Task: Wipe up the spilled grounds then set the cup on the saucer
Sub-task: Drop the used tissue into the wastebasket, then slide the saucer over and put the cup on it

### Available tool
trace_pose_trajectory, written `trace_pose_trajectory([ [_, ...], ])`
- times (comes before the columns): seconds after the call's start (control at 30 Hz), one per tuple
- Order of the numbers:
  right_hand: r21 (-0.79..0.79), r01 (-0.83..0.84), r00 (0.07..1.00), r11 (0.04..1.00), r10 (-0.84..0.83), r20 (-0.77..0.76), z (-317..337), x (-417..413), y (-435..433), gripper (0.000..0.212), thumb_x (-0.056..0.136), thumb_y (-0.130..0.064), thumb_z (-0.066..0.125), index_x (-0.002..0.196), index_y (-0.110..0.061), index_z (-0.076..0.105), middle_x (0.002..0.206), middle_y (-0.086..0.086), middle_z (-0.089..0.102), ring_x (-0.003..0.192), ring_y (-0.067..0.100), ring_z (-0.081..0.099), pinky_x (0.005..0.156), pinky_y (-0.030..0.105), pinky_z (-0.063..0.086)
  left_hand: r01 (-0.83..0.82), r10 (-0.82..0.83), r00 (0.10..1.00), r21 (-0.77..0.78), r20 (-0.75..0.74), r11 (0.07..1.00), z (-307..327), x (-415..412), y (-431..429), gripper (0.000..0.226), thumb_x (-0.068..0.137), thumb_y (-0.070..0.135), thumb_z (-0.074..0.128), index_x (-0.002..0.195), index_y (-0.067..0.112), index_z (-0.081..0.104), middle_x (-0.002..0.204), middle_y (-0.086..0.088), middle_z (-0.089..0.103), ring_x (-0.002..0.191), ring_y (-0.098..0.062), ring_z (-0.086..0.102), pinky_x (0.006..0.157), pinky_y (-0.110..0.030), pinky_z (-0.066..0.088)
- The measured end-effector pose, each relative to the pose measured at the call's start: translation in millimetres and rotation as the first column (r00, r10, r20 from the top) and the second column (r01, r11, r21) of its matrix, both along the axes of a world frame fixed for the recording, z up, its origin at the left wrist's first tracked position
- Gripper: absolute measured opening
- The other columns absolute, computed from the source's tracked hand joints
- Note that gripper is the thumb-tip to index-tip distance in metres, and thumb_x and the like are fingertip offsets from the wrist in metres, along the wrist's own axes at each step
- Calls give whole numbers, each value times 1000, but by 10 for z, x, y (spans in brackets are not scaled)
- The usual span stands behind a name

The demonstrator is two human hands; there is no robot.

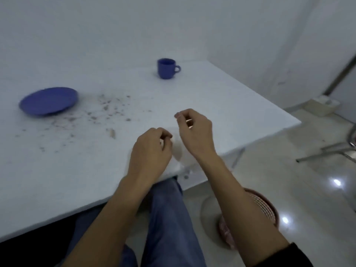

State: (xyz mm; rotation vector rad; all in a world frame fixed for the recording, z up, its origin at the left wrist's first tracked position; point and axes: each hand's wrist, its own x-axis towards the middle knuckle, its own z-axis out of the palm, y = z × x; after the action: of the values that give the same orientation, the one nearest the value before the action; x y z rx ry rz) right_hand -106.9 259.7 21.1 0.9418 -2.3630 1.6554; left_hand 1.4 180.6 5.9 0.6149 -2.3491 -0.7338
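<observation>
White table (pixel 221 97): grounds (pixel 92 116) unwiped, cup (pixel 166 68) well apart from saucer (pixel 49 101). My left hand (pixel 152 151) pinches something pale; right hand (pixel 194 130) curled, contents unclear.

dim, cool bluish cast. motion blur across the whole frame. two bright glare spots on floor (pixel 308 199) lower right. wide-angle bowing at edges. shadows faint.

White table (pixel 221 97) carrying blue saucer (pixel 49 101) at left, blue cup (pixel 166 68) standing upright farther back, brown grounds (pixel 92 118) lying scattered between.
</observation>
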Motion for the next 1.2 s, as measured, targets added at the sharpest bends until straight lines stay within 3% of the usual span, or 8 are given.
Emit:
trace_pose_trajectory([
  [0.2,316,-345,913,884,394,-105,-60,440,-1320,18,89,-21,53,97,-16,69,101,2,71,90,17,63,85,37,53,-340,361,923,-157,135,927,-20,769,-1012,18,88,25,56,102,21,68,106,0,66,94,-19,57,82,-34,49],
  [0.33,509,-347,844,788,499,-198,-114,667,-1837,24,89,-22,50,105,-18,67,112,2,68,103,22,59,95,41,44,-457,477,867,-148,143,877,-90,1032,-1326,15,84,20,60,97,22,67,104,-1,64,93,-21,55,80,-35,48],
  [0.57,505,-312,825,805,493,-276,-247,732,-2014,22,89,-22,47,105,-22,62,111,-5,63,105,15,54,94,34,40,-443,455,887,-129,81,887,-171,1027,-1487,13,82,19,60,93,18,66,94,-1,64,83,-20,54,72,-35,49],
  [0.7,504,-322,811,801,509,-290,-260,738,-2015,23,90,-22,46,108,-23,61,111,-6,62,106,13,54,96,33,40,-538,505,842,221,190,814,107,941,-1760,36,90,29,57,123,20,51,93,1,67,79,-13,58,76,-26,48],
  [0.77,499,-331,809,801,513,-287,-258,730,-2015,23,91,-22,46,108,-23,62,111,-6,62,107,14,54,97,34,41,-546,548,820,508,164,666,243,887,-1972,55,92,31,55,139,17,31,93,-4,66,74,-17,66,72,-33,56],
  [0.87,494,-344,809,798,519,-276,-257,711,-2005,24,91,-21,47,110,-22,63,115,-6,62,111,14,53,100,35,38,-342,623,782,849,18,403,338,837,-2309,64,95,26,51,146,20,13,99,-14,65,71,-27,71,59,-34,60],
  [1.0,495,-358,809,792,528,-259,-260,695,-2001,25,91,-22,48,111,-22,63,119,-5,61,114,15,52,102,36,37,-288,667,745,897,-10,335,311,769,-2621,54,97,16,44,145,17,18,99,-21,67,69,-30,73,56,-35,60],
  [1.2,511,-356,802,782,536,-262,-249,709,-2001,26,91,-22,47,113,-20,62,121,-3,61,117,16,51,104,36,34,-213,666,738,900,-108,382,249,723,-2701,47,96,0,39,141,12,32,110,-24,64,70,-26,73,53,-30,59],
])
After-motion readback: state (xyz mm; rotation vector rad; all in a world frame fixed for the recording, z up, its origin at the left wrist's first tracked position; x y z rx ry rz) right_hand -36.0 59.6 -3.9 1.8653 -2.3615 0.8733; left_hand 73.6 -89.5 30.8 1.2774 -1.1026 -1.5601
